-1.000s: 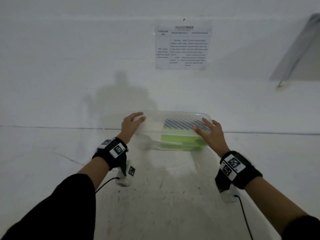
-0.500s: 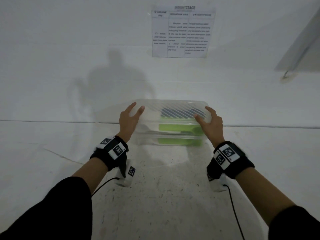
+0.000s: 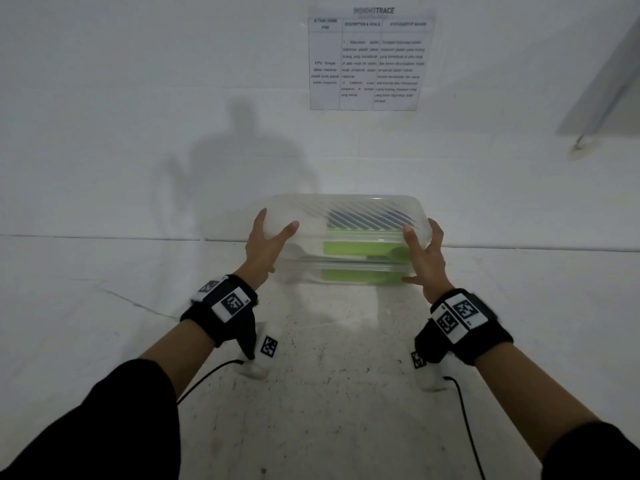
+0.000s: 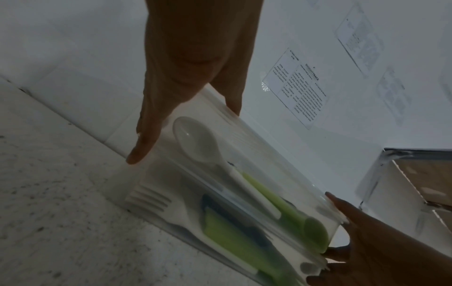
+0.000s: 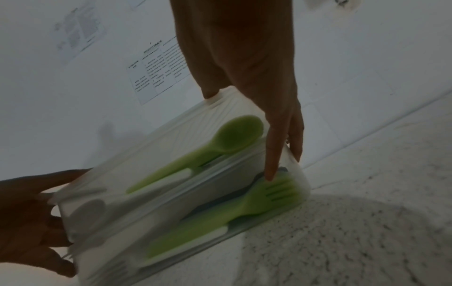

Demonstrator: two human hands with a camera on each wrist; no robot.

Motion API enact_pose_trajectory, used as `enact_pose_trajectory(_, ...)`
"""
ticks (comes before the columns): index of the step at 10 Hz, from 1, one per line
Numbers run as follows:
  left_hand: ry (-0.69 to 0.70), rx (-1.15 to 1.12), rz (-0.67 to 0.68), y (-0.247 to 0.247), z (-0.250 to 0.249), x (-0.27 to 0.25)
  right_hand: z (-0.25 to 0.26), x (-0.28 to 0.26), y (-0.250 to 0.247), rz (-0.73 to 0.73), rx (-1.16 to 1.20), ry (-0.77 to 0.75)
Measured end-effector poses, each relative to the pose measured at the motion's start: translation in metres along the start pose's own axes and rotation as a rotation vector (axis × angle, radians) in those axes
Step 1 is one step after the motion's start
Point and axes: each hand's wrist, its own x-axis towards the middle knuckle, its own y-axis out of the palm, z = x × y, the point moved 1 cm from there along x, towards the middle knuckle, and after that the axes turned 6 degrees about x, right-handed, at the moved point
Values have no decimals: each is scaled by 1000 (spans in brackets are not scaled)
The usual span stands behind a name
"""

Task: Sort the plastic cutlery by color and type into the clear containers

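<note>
The clear containers (image 3: pixel 346 244), stacked two high at the far edge of the table (image 3: pixel 329 393) by the wall, were clasped at the left end by the left hand (image 3: pixel 265 249), fingers spread (presumably to steady the stack). White cutlery (image 4: pixel 198 143) and green cutlery (image 5: pixel 220 139) were seen inside, sorting judged nearly finished. The right end was clasped likewise by the right hand (image 3: pixel 427 261), thumb low, fingers over the lid.

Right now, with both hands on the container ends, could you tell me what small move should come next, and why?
Probably set the container down by the wall: the left hand and right hand grip its ends, and the green spoon, green fork and white spoon already lie inside.
</note>
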Motion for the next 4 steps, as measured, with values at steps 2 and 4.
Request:
enact_pose_trajectory(2, 41, 90, 88, -10, -7, -8, 7, -11, -3, -1, -124, -16)
enact_pose_trajectory(4, 160, 189, -45, -26, 6, -14, 9, -23, -25, -30, -342, -118)
